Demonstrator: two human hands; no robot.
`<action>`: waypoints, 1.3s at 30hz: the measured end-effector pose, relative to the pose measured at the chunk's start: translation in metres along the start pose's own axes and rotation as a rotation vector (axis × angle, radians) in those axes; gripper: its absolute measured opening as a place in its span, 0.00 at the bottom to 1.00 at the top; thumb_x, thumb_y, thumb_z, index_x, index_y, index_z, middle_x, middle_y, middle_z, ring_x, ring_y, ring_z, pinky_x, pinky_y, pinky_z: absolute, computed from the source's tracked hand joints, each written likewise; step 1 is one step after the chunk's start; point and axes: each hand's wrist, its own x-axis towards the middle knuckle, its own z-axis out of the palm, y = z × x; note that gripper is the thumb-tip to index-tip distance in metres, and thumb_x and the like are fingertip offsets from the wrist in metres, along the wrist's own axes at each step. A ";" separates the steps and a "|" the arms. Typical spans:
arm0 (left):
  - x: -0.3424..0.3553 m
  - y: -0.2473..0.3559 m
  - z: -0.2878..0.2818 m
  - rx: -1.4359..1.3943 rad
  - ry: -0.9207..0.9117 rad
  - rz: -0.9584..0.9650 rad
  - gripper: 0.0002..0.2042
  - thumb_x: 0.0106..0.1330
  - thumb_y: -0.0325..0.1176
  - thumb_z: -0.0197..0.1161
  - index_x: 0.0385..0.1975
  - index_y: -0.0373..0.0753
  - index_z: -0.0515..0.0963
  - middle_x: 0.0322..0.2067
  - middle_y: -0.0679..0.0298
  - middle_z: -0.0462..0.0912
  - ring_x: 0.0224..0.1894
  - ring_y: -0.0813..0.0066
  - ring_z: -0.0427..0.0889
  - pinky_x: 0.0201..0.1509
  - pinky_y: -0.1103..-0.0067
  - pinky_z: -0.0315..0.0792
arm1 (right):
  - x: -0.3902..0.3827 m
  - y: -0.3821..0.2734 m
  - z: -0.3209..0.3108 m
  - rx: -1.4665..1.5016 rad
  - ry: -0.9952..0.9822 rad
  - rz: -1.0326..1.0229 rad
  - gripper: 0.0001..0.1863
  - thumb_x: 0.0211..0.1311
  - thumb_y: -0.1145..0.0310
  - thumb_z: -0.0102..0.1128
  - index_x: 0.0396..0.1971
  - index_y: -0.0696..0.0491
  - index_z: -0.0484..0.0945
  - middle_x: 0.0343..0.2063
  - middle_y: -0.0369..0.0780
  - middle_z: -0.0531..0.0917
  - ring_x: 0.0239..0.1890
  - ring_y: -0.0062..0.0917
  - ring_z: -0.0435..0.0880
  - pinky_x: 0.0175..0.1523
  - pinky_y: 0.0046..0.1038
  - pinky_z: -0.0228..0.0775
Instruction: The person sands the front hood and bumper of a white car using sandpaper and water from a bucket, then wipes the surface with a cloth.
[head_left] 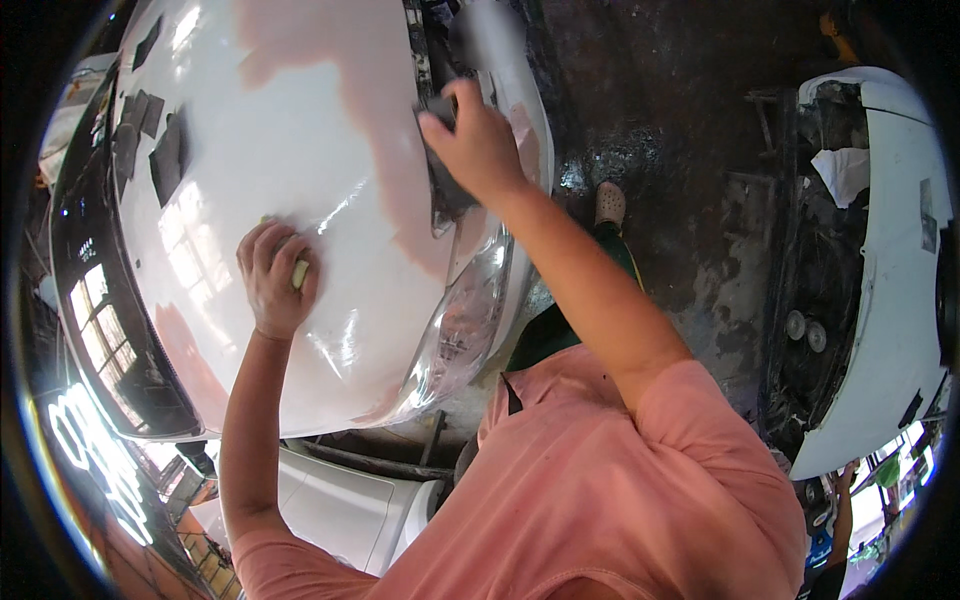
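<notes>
My left hand (272, 280) rests on the wet white car hood (330, 180), its fingers curled round a small pale yellow sponge (300, 273). Over the front edge of the hood, by the dark grille opening (447, 200), is my right hand (482, 145). Between its thumb and forefinger shows a dark grey piece of sandpaper (440, 113); its other fingers are partly hidden. Pinkish dull patches (390, 150) run along the hood's front, where the white paint is worn away. Below the right forearm sits the clear headlight (465, 310).
Several dark sandpaper pieces (168, 160) lie on the hood near the windshield (95, 290). Across the wet dark floor (640, 120) to the right stands another white car (900, 200) with its front opened up. Another person's arm (843, 515) appears at the lower right.
</notes>
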 end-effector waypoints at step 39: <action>0.068 0.137 0.094 0.287 -0.109 -0.318 0.31 0.68 0.44 0.62 0.70 0.43 0.67 0.75 0.53 0.57 0.78 0.51 0.50 0.81 0.54 0.41 | -0.473 0.225 -0.456 -0.477 0.460 0.957 0.26 0.59 0.66 0.67 0.54 0.61 0.69 0.31 0.46 0.83 0.27 0.32 0.84 0.33 0.37 0.75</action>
